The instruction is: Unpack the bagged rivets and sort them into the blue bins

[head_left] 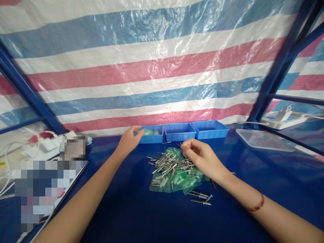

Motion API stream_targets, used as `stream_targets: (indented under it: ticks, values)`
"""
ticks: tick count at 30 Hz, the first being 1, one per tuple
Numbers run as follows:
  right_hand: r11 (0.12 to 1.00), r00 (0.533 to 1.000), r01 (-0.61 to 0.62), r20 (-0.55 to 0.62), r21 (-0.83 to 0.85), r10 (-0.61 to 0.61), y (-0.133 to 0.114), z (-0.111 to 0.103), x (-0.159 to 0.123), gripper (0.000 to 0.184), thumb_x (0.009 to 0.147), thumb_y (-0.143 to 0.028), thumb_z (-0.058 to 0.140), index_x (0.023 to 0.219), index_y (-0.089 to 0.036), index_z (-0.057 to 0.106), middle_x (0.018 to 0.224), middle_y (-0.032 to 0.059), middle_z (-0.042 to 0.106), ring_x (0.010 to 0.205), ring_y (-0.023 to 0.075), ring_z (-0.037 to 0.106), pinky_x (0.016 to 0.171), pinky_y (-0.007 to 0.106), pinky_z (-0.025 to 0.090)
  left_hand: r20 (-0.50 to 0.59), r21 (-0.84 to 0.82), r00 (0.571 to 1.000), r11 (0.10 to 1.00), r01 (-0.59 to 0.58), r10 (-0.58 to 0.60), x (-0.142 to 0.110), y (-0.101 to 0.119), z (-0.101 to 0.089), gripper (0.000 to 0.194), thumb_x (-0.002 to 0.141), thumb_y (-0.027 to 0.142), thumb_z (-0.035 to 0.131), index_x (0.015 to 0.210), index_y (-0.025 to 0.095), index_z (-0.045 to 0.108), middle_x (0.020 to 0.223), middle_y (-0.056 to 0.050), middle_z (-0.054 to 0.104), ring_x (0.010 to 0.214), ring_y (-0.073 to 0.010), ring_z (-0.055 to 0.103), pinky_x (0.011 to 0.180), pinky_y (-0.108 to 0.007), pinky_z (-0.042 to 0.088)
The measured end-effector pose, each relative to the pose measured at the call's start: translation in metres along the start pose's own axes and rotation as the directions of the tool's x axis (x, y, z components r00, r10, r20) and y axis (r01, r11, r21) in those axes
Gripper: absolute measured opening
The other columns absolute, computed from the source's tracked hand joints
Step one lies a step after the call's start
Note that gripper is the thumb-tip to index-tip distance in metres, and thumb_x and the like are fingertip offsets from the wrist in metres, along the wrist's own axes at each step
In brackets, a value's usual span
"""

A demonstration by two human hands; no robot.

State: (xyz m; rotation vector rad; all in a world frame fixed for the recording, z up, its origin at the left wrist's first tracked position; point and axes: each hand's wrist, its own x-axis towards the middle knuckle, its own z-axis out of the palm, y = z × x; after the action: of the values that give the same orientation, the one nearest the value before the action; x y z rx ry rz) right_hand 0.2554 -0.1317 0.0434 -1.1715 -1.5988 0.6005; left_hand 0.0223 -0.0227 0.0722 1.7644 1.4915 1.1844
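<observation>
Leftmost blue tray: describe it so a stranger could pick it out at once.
Follow the striped sheet down to three blue trays at the back of the blue table. The leftmost tray sits by the left hand; it alone holds pale green contents.

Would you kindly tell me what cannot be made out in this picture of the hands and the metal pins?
All in the head view:
Metal pins: their exact number; they overlap one another.
Right hand: whether it grips a pin; the detail is too small.
Green bags: their middle parts, hidden under the pins.
Left blue tray: its left end, hidden by the left hand.
Flat device: its surface, masked by pixelation.
</observation>
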Motion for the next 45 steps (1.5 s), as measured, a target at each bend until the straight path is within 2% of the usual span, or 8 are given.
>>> stream_targets:
  ticks: [2,6,10,13,18,26,37,45]
  values:
    - [0.985,0.985,0.125,0.132,-0.117,-0.109,-0.003,-0.001,-0.003,0.011,0.077,-0.017,0.046,0.068,-0.02,0.051,0.063,-0.0018,0.053,0.057,0.0109,0.047,0.055,0.026,0.039,0.251,0.131,0.955,0.971,-0.198,0.16,-0.02,0.012,-0.004,0.021,0.075,0.038,0.062,0.076,0.017,0.066,0.076,-0.001,0.067,0.075,-0.0178,0.06,0.066,-0.023,0.041]
    - [0.858,0.841,0.452,0.438,-0.245,-0.318,-0.011,0.004,-0.011,0.011,0.072,-0.011,0.05,0.065,-0.02,0.054,0.063,-0.0013,0.057,0.062,0.0131,0.05,0.063,0.03,0.039,0.752,0.248,0.645,0.849,-0.466,0.135,-0.067,0.021,-0.009,0.033,0.078,0.05,0.058,0.073,0.018,0.064,0.066,0.002,0.062,0.062,-0.0144,0.055,0.058,-0.023,0.036]
    - [0.787,0.777,0.545,0.527,-0.288,-0.346,-0.013,0.012,-0.016,0.005,0.075,-0.019,0.056,0.071,-0.021,0.059,0.062,-0.0008,0.057,0.064,0.0149,0.05,0.064,0.032,0.037,0.776,0.278,0.598,0.741,-0.611,0.201,-0.09,0.014,-0.008,0.045,0.062,0.052,0.074,0.092,0.02,0.064,0.091,-0.002,0.063,0.079,-0.0194,0.059,0.066,-0.024,0.04]
    - [0.792,0.781,0.538,0.524,-0.288,-0.34,-0.012,0.015,-0.016,0.009,0.079,-0.019,0.053,0.072,-0.021,0.06,0.063,-0.0004,0.057,0.063,0.0148,0.05,0.064,0.032,0.037,0.795,0.288,0.567,0.689,-0.666,0.215,-0.09,0.012,-0.006,0.022,0.076,0.039,0.065,0.089,0.02,0.065,0.089,-0.002,0.064,0.08,-0.0192,0.061,0.067,-0.024,0.041]
    - [0.813,0.843,0.476,0.436,-0.335,-0.315,-0.01,0.016,-0.015,0.013,0.083,-0.016,0.049,0.086,-0.019,0.061,0.07,0.0017,0.06,0.067,0.0159,0.053,0.063,0.031,0.04,0.73,0.306,0.622,0.678,-0.668,0.283,-0.086,0.013,-0.008,0.021,0.087,0.023,0.046,0.094,0.021,0.065,0.084,-0.003,0.068,0.076,-0.0174,0.063,0.068,-0.024,0.041]
    - [0.897,0.964,0.237,0.204,-0.373,-0.17,-0.002,0.025,-0.019,0.037,0.082,-0.024,0.054,0.117,-0.018,0.047,0.089,0.0049,0.06,0.08,0.0193,0.058,0.072,0.035,0.047,0.449,0.085,0.869,0.958,-0.274,0.209,-0.077,0.0,0.0,0.036,0.088,0.035,0.047,0.12,0.02,0.053,0.078,-0.001,0.069,0.067,-0.0165,0.064,0.065,-0.024,0.045]
    - [0.984,0.975,0.173,0.148,-0.037,-0.166,-0.005,0.028,-0.017,0.006,0.085,-0.024,0.054,0.085,-0.019,0.057,0.067,-0.0013,0.053,0.053,0.0104,0.047,0.047,0.025,0.039,0.458,-0.261,0.858,0.958,-0.119,0.232,-0.097,0.001,0.021,0.034,0.086,0.042,0.053,0.11,0.019,0.058,0.089,-0.004,0.065,0.076,-0.0147,0.06,0.065,-0.024,0.048]
    - [0.717,0.768,0.625,0.082,-0.309,-0.635,-0.006,0.016,-0.018,0.024,0.081,-0.003,0.052,0.097,-0.018,0.062,0.083,0.0035,0.049,0.07,0.0124,0.052,0.056,0.025,0.044,0.61,-0.389,0.791,0.887,0.249,0.046,-0.098,0.005,0.028,0.057,0.078,0.066,0.046,0.078,0.01,0.059,0.058,-0.003,0.056,0.048,-0.01,0.049,0.042,-0.02,0.036]
